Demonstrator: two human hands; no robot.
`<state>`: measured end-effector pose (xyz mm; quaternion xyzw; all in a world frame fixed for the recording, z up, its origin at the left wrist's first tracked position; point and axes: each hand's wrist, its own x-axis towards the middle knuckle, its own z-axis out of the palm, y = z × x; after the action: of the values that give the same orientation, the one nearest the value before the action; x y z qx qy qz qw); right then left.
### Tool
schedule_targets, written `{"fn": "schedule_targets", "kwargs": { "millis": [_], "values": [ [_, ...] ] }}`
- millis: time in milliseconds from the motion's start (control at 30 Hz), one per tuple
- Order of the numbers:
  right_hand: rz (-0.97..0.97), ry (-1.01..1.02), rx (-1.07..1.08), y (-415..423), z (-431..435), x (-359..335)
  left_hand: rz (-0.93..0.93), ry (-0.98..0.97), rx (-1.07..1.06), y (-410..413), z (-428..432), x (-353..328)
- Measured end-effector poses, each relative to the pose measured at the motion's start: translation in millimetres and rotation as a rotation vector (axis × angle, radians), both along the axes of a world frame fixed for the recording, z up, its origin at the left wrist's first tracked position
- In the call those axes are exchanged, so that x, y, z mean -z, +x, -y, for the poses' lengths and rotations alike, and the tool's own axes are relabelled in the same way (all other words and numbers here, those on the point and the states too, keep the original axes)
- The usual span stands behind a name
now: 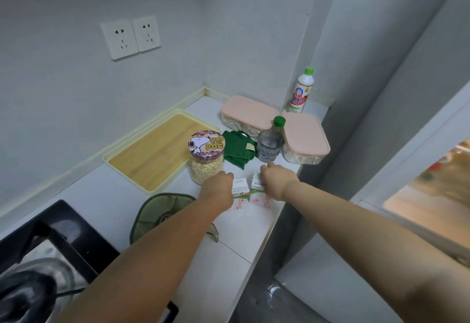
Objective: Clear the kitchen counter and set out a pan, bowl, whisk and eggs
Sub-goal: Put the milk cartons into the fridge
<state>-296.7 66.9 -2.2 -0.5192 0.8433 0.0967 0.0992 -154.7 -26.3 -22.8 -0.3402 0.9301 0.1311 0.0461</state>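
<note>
Two small white cartons with green and red print stand side by side on the white counter (pixel 229 241): a left carton (pixel 240 188) and a right carton (pixel 257 190). My left hand (pixel 218 185) reaches over the left carton with its fingers curled down on it. My right hand (pixel 276 180) covers the right carton the same way. The fingertips of both hands are hidden, so the grip itself is not shown. No pan, bowl, whisk or eggs are in view.
Behind the cartons stand a jar of oats with a cartoon-dog lid (pixel 206 157), a folded green cloth (pixel 240 151), a grey glass (pixel 270 146), a green-capped bottle (pixel 279 123), two pink-lidded boxes (pixel 245 111) (pixel 304 137) and a white bottle (pixel 301 91). A wooden tray (pixel 155 151) lies left, a green bag (pixel 162 210) nearer, the hob (pixel 50 241) at lower left.
</note>
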Motion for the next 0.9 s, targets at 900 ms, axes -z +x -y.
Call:
{"fn": "schedule_targets", "kwargs": {
  "millis": [900],
  "values": [
    [0.114,-0.024,0.282,-5,-120,-73,-0.156,0.022,0.164,-26,-79,-52]
  ]
}}
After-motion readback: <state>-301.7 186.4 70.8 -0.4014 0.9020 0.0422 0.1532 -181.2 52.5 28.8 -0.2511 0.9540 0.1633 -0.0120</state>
